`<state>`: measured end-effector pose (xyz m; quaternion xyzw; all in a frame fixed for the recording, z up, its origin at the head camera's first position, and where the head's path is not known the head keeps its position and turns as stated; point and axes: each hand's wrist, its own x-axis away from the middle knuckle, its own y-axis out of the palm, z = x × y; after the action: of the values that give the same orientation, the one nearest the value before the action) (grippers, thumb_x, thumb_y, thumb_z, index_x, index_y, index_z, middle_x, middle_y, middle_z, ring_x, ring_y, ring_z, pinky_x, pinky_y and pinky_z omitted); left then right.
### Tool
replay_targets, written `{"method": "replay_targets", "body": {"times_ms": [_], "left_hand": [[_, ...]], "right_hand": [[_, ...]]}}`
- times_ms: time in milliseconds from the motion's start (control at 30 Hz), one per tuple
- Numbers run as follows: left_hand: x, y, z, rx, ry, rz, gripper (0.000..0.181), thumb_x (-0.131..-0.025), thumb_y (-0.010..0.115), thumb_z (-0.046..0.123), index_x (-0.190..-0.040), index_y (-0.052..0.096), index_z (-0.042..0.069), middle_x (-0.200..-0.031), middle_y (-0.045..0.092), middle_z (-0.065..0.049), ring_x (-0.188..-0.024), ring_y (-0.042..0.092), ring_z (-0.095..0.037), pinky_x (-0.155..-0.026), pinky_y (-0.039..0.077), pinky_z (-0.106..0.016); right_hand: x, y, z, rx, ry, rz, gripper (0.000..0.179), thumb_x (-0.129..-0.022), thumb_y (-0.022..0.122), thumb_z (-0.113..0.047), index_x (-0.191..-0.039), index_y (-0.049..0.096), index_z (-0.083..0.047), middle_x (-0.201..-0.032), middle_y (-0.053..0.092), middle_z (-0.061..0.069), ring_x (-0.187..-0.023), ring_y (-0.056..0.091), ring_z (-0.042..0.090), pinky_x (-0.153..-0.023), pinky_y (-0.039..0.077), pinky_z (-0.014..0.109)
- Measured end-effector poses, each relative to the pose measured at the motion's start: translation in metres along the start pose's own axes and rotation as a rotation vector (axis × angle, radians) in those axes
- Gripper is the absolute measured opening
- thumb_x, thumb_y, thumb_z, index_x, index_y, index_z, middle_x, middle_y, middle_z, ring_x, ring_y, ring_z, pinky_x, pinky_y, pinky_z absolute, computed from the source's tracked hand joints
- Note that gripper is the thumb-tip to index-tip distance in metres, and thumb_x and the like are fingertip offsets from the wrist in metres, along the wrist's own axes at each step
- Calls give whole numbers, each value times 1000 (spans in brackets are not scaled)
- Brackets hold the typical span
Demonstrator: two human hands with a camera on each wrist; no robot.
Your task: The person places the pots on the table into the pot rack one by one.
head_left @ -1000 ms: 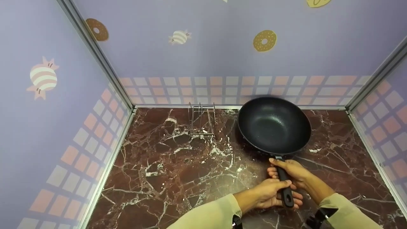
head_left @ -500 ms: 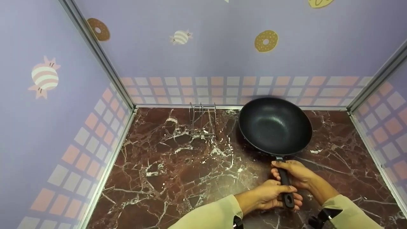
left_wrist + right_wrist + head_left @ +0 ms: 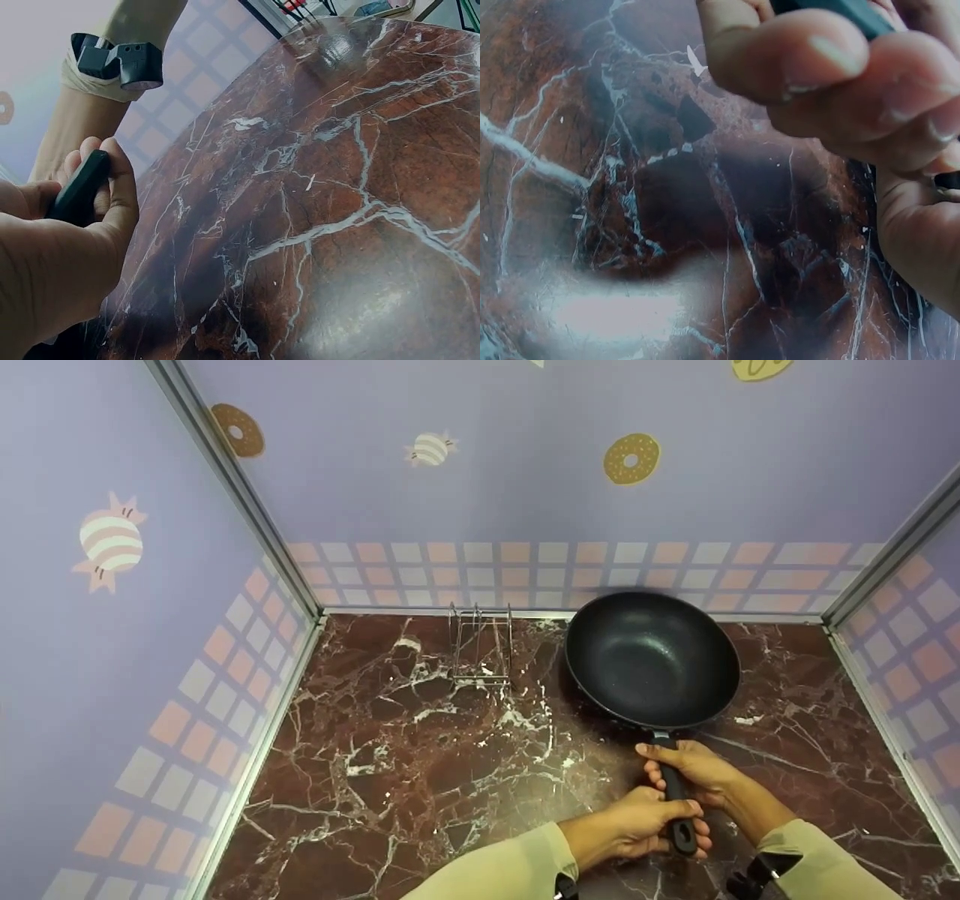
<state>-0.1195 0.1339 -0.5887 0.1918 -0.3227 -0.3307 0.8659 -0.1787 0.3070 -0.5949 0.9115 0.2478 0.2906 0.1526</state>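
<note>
A black frying pan (image 3: pixel 649 660), deep and round, stands at the back right in the head view, its hollow facing up. Its black handle (image 3: pixel 673 786) points toward the person. My right hand (image 3: pixel 701 771) grips the handle close to the pan, thumb laid along the top. My left hand (image 3: pixel 641 821) holds it nearer the free end, where a hanging hole shows. In the left wrist view the handle end (image 3: pixel 81 186) sticks up between curled fingers. The right wrist view has the right hand's fingers (image 3: pixel 802 60) below the handle (image 3: pixel 844 11).
Left of the pan, a thin wire rack (image 3: pixel 482 682) stands near the back wall. Patterned walls (image 3: pixel 510 495) bound the brown marbled tabletop (image 3: pixel 420 780) at the back and both sides. Small white specks lie on it.
Both hands have shifted slightly toward the handle's free end, the left thumb most. The pan and rack keep their places; the whole head view has drifted a little.
</note>
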Motion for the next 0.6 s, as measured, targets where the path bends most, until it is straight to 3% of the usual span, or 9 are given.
{"method": "replay_targets", "body": {"times_ms": [367,600], "left_hand": [[4,0,5,-2,-19,-8,16,-113,59,11,-99,66,10,-85,74,-5,-83,77,-19,-113,59,-60],[5,-2,6,14,-21,-48,19,-115,58,11,-96,64,12,-85,73,-4,-76,73,-16,-117,54,-63]], "right_hand": [[-2,-2,5,-42,-55,-17,39,-121,45,-32,-93,70,-18,-78,76,-10,-67,71,4,-65,65,22],[-4,0,6,-65,-38,1,40,-121,46,-33,-90,67,-19,-77,74,-10,-64,68,3,-63,62,21]]}}
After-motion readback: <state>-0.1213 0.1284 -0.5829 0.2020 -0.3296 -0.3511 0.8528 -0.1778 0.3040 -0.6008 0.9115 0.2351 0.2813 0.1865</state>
